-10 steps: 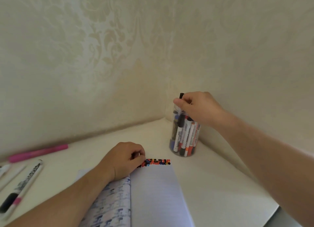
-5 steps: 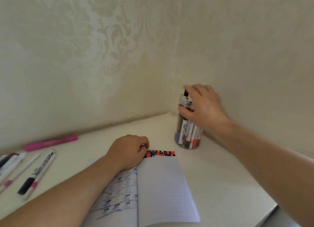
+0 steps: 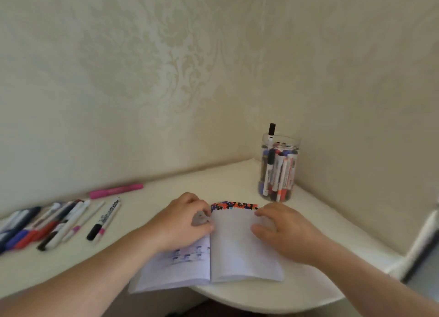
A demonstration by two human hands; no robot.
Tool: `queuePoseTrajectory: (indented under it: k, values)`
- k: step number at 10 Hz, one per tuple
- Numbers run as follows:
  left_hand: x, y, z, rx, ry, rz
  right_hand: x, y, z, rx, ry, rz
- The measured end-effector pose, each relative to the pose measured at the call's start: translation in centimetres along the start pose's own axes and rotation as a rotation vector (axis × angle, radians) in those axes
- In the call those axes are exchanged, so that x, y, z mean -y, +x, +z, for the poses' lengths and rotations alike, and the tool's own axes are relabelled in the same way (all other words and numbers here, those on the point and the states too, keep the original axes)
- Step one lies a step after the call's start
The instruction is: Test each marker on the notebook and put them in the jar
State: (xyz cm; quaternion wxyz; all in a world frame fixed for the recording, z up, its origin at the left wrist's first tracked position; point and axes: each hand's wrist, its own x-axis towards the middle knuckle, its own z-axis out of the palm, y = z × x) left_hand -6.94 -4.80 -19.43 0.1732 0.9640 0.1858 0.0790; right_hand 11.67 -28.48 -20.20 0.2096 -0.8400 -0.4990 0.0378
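An open notebook [image 3: 237, 247] lies on the cream table [image 3: 213, 179], with a row of coloured test dots [image 3: 234, 206] along the top of its right page. My left hand [image 3: 180, 221] rests curled on the left page by the spine; a small grey blur at its fingertips is unclear. My right hand [image 3: 285, 231] lies with relaxed fingers on the right page's outer edge. The clear jar [image 3: 279, 174] stands in the far right corner with several markers inside. One black-capped marker [image 3: 271, 130] pokes above its rim.
Several loose markers [image 3: 35, 224] lie in a heap at the left. A black-and-pink marker [image 3: 103, 219] and a pink highlighter [image 3: 116, 190] lie nearer the notebook. Walls close the back and right. The table's curved front edge runs under the notebook.
My right hand has let go of the black-capped marker in the jar and come down onto the notebook's right page. My left hand stayed on the left page.
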Motion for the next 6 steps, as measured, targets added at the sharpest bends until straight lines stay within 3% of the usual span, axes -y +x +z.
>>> queuePoseTrajectory:
  k: [2, 3, 4, 5, 6]
  values:
    - [-1.0, -6.4, 1.1, 0.162, 0.137, 0.040, 0.7, -2.3, 1.3, 0.014, -0.155, -0.007]
    - [-1.0, -7.1, 1.9, 0.052, 0.235, 0.023, 1.0, -2.5, 1.6, -0.011, -0.177, 0.015]
    - [-1.7, -7.4, 1.7, 0.039, 0.259, 0.008, 0.9, -2.7, 1.3, -0.009, -0.188, 0.026]
    - [-2.3, -7.3, 1.1, 0.130, 0.256, -0.046, 1.0, -2.7, 1.2, 0.082, -0.210, 0.031]
    - [-4.5, -9.3, 0.8, -0.020, 0.310, -0.020, 2.3, -2.8, -1.3, 0.079, -0.184, 0.022]
